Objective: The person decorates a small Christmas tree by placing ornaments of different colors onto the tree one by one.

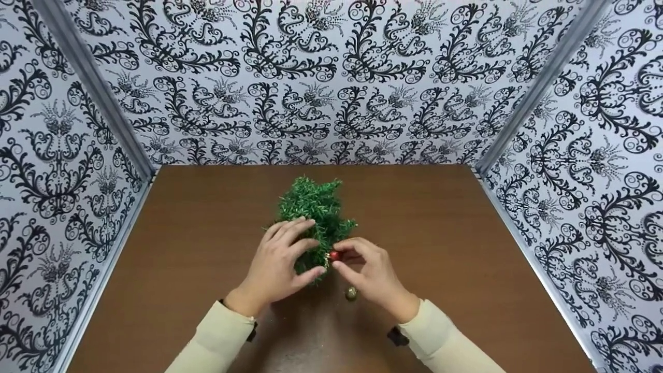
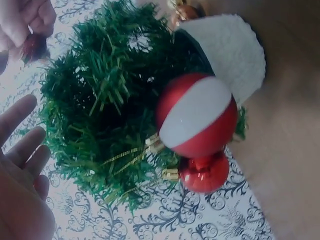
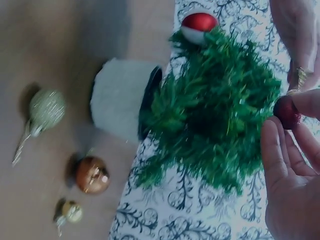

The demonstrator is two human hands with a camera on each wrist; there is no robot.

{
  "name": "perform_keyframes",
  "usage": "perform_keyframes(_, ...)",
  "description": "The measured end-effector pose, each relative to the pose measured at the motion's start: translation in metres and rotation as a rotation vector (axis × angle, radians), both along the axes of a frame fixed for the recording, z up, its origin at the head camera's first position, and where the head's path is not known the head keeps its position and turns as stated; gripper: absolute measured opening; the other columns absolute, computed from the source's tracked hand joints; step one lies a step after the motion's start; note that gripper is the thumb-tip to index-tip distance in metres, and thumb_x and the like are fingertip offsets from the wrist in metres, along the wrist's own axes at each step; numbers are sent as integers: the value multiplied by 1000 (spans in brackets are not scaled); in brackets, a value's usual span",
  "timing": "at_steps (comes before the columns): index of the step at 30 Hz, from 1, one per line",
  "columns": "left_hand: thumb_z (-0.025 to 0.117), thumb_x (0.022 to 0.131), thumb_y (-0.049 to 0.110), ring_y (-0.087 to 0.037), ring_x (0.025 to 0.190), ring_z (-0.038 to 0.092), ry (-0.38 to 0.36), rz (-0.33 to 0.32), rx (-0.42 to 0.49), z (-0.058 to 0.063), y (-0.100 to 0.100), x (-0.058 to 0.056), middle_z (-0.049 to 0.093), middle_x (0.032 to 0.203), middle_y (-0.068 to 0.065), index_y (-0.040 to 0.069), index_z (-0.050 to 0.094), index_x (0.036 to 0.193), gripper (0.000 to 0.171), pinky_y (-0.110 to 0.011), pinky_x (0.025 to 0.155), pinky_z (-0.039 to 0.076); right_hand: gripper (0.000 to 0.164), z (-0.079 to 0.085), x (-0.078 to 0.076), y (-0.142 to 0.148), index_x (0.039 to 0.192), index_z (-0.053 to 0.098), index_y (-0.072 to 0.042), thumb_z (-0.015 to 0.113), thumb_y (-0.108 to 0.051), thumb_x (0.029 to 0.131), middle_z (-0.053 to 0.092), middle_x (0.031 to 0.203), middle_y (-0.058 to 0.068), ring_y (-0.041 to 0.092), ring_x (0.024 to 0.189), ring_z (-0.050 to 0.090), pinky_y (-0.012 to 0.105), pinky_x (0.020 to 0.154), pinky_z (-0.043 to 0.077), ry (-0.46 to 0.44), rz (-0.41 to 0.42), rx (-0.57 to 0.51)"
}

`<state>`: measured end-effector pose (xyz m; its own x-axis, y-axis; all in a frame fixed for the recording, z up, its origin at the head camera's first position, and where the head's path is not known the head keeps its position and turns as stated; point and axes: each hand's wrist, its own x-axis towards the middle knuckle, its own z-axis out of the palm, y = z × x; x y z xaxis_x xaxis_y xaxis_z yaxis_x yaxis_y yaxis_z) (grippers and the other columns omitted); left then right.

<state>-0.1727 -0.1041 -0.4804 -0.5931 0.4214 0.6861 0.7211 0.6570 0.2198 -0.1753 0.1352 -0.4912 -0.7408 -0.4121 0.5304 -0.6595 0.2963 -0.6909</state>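
A small green artificial Christmas tree [image 1: 311, 199] stands upright in a white pot [image 3: 117, 97]. My right hand [image 1: 370, 269] pinches a small dark red bauble [image 3: 287, 112] between thumb and fingers, by the tree's near right side. A gold string loop [image 3: 301, 79] rises from that bauble. My left hand [image 1: 279, 259] is spread at the tree's left side, fingers loosely extended and holding nothing; its thumb is close to the string. From the branches hang a red and white bauble [image 2: 197, 115] and a shiny red bauble [image 2: 205, 175].
On the brown table [image 1: 207, 207] near the pot lie a glittery gold bauble [image 3: 47, 108], a copper bauble [image 3: 92, 174] and a small gold bauble [image 3: 73, 211]. Patterned black and white walls [image 1: 311, 103] enclose the table at the back and both sides.
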Motion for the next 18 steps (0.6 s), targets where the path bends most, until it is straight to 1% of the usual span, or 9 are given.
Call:
perform_keyframes(2, 78, 82, 48, -27, 135, 45, -22, -6, 13, -3, 1, 1, 56, 141, -7, 15, 75, 102, 39, -50, 110, 30, 30, 4, 4, -7, 114, 67, -3, 76, -4, 86, 68, 103, 6, 21, 87, 70, 39, 72, 59, -6, 4, -11)
perform_keyframes(4, 77, 84, 45, -27, 134, 46, -27, -2, 8, -5, 2, 2, 56, 140, -7, 15, 76, 101, 34, -51, 110, 31, 29, 12, 9, -13, 112, 67, 1, 76, 1, 85, 68, 100, 10, 22, 85, 70, 36, 72, 59, -9, 5, -19)
perform_keyframes(6, 77, 86, 39, -26, 134, 47, -19, -4, 13, -5, 3, 3, 58, 138, -7, 16, 76, 100, 27, -50, 109, 32, 28, 20, 13, -17, 110, 67, 5, 75, 6, 83, 68, 98, 14, 25, 84, 71, 33, 72, 59, -13, 15, -27)
perform_keyframes(8, 78, 87, 32, -26, 133, 47, -2, -5, 22, -5, 3, 2, 59, 137, -7, 16, 77, 98, 19, -49, 109, 32, 27, 27, 16, -20, 108, 66, 7, 75, 9, 82, 68, 96, 16, 26, 83, 71, 33, 71, 59, -15, 22, -36)
perform_keyframes(10, 79, 86, 24, -26, 132, 49, 18, -7, 38, -5, 4, 2, 60, 135, -7, 16, 77, 94, 11, -49, 109, 33, 27, 30, 16, -21, 108, 66, 8, 74, 9, 82, 68, 96, 17, 28, 82, 71, 34, 71, 59, -16, 28, -43)
perform_keyframes(12, 78, 85, 19, -26, 131, 49, 30, -4, 47, -4, 4, 1, 61, 134, -7, 16, 76, 90, 6, -48, 109, 33, 27, 26, 14, -20, 108, 66, 8, 74, 9, 83, 68, 96, 16, 28, 82, 70, 34, 71, 59, -10, 29, -44)
perform_keyframes(14, 78, 83, 15, -26, 131, 50, 39, 3, 50, -4, 4, 2, 61, 133, -8, 16, 75, 86, 4, -48, 108, 34, 27, 18, 10, -19, 109, 66, 6, 75, 7, 83, 68, 97, 14, 27, 82, 70, 34, 70, 59, 1, 27, -44)
perform_keyframes(18, 74, 81, 14, -26, 131, 50, 42, 25, 61, -4, 4, 3, 62, 132, -8, 16, 72, 80, 2, -47, 109, 32, 28, -1, 4, -15, 112, 67, -3, 76, 0, 85, 68, 99, 5, 19, 82, 69, 34, 69, 59, 24, 7, -33)
